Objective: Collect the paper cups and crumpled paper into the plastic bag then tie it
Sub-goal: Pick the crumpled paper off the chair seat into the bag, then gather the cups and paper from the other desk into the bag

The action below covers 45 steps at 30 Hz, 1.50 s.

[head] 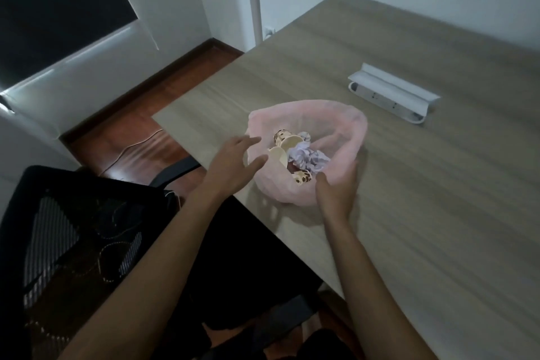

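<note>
Small room, white walls, dark window on the left, wood floor. Wood-grain table (409, 184) with a black mesh chair (73, 242) pulled up at its near-left corner. A white power strip (394, 95) sits well apart toward the far right; it isn't part of the job.

The pink plastic bag (350, 126) is on the table near the left edge, mouth wide open and facing up. Inside it: the spotted paper cups (287, 140), lying tipped over, and the crumpled paper (309, 156) just beside them, touching. I see no loose cups or paper anywhere else on the table, so I judge collection to be done.

My left hand (233, 164) is open, fingers spread, at the bag's left rim. It may be brushing the plastic but is gripping nothing. My right hand (336, 193) is at the near-right rim with the fingers curled against the plastic; I can't tell if it's actually pinching the film or only resting on it.

Left to do: gather the rim from both sides, bunch it into a neck above the contents, tie the knot. Not started yet, since the mouth is fully spread. The film looks thin, so it should bunch easily. The bag sits close to the table edge, worth watching while pulling it up.
</note>
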Each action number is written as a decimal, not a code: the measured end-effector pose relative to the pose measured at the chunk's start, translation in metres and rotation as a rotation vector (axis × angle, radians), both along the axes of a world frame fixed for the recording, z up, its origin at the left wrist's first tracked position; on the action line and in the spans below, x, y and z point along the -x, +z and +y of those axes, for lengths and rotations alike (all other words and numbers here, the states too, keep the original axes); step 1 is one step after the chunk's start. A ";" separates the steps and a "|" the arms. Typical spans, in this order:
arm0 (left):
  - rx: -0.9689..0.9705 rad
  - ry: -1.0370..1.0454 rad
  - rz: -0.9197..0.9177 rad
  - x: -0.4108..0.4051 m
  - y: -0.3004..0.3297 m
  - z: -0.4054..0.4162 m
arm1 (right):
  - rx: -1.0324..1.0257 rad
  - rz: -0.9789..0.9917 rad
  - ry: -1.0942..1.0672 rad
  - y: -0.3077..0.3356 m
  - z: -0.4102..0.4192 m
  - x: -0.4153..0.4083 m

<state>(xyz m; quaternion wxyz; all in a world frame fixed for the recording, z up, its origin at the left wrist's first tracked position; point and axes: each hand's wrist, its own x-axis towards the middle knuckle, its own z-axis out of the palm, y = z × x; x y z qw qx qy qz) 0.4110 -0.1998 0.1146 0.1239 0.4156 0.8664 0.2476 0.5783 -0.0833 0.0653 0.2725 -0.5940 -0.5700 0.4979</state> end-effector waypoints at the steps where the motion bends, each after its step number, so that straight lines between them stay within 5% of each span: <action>1: -0.002 -0.021 0.003 0.000 0.002 -0.001 | -0.012 -0.018 -0.006 0.002 -0.007 -0.001; 7: 0.014 -0.205 0.049 0.014 0.012 -0.036 | -0.139 -0.145 -0.047 0.022 -0.066 0.000; 13: 0.024 -0.325 0.130 0.069 0.037 -0.136 | -0.146 -0.034 -0.033 0.048 -0.186 0.034; 19: 0.040 -0.338 0.184 0.118 0.049 -0.250 | -0.134 0.021 0.206 0.060 -0.324 0.078; 28: 0.303 -0.424 0.245 0.140 0.021 -0.355 | 0.160 -0.292 0.822 0.076 -0.466 0.081; 32: 0.354 -0.349 0.458 0.140 0.003 -0.371 | 0.044 -0.612 0.916 0.067 -0.481 0.077; 36: 0.342 -0.306 0.450 0.133 0.003 -0.370 | -0.132 -0.665 0.921 0.066 -0.479 0.074; 45: 0.280 -0.331 0.400 0.104 0.013 -0.355 | -0.169 -0.680 0.929 0.059 -0.450 0.050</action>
